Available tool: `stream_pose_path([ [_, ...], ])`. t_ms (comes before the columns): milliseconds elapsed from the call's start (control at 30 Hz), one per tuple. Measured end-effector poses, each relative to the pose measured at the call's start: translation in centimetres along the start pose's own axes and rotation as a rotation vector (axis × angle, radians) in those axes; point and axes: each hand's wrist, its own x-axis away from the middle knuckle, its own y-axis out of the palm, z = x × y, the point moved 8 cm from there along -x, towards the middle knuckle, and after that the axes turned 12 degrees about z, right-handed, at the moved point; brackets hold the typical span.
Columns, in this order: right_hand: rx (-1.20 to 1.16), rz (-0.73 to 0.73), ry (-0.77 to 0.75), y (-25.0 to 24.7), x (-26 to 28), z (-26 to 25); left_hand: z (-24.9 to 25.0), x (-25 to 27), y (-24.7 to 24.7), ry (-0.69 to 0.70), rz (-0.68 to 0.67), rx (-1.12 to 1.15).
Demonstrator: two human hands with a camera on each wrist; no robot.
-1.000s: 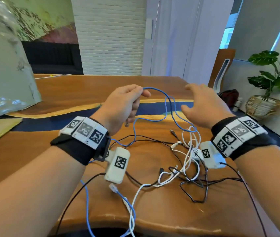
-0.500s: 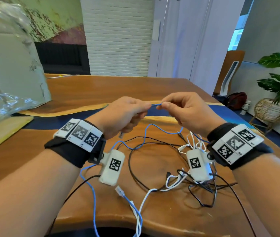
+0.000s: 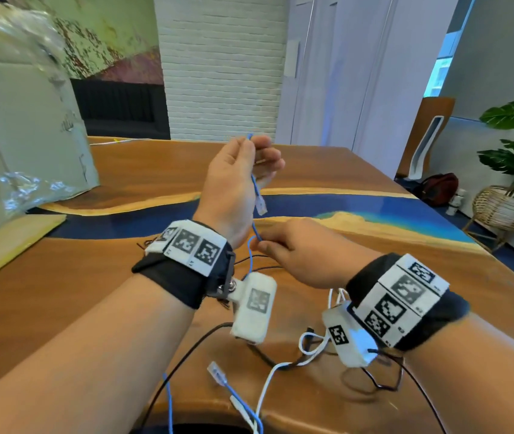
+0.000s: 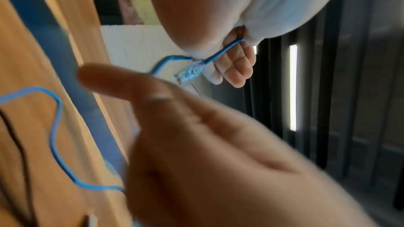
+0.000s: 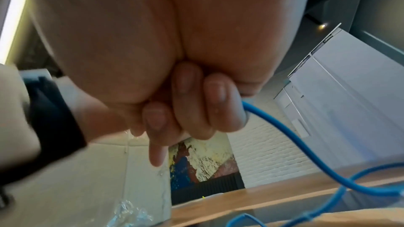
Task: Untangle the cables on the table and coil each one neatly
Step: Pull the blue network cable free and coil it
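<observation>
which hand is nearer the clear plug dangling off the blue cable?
Left. The left hand pinches the blue cable just above the clear plug, which hangs beside its palm. The right hand pinches the cable farther down, below the plug.

**Both hands raised, each pinching**

The left hand is lifted above the right, palm turned toward the person, thumb and forefinger closed in a pinch, the other fingers loosely curled; the right hand sits lower, just beside the left wrist, fingers curled and pinching; both forearms reach forward.
</observation>
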Motion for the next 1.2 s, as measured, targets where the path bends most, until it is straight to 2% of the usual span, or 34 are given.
stream_pose_path([
  [67,-0.020,0.015,0.004,-1.4,0.1,-0.2,-0.2,0.3,-0.4,0.183,-0.088,-0.351],
  [133,-0.026,0.087,0.003,-3.8,0.0,0.1,-1.4,1.4,0.1,0.294,-0.295,-0.715],
  [200,-0.048,0.157,0.014,-5.8,0.1,1.0,-3.0,2.4,0.3,0.230,-0.473,-0.884],
  [333,-0.146,0.298,0.076,-8.4,0.2,3.2,-3.5,2.7,-0.5,-0.021,-0.505,-0.810],
  [400,-0.223,0.393,0.113,-9.8,0.2,4.6,-3.2,3.0,-0.5,-0.129,-0.524,-0.678],
  [467,-0.272,0.421,0.154,-9.8,0.1,5.9,-2.7,3.1,-0.5,-0.230,-0.507,-0.485],
  [600,-0.317,0.353,0.205,-7.2,-0.5,7.0,-1.7,3.4,0.7,-0.337,-0.524,-0.256],
  [700,-0.274,0.421,0.211,-7.2,-1.2,6.9,-2.4,4.2,1.3,-0.382,-0.569,-0.290],
  [767,-0.237,0.462,0.219,-7.5,-1.4,7.3,-2.9,4.4,1.3,-0.395,-0.560,-0.342],
  [833,-0.215,0.435,0.233,-7.0,-1.4,7.7,-2.6,4.0,1.3,-0.378,-0.510,-0.286],
  [967,-0.247,0.248,0.233,-4.2,-1.5,5.2,-1.3,2.3,1.9,-0.325,-0.226,0.078],
  [1067,-0.142,0.101,0.157,-1.8,-1.4,2.3,-1.3,1.7,2.0,-0.250,-0.055,0.179],
  [1133,-0.113,0.038,0.126,-1.0,-0.9,1.1,-1.2,0.9,1.3,-0.133,-0.009,0.066],
  [1200,-0.119,0.028,0.121,-1.7,-0.7,0.9,-1.0,0.3,0.6,0.023,-0.053,-0.243],
])
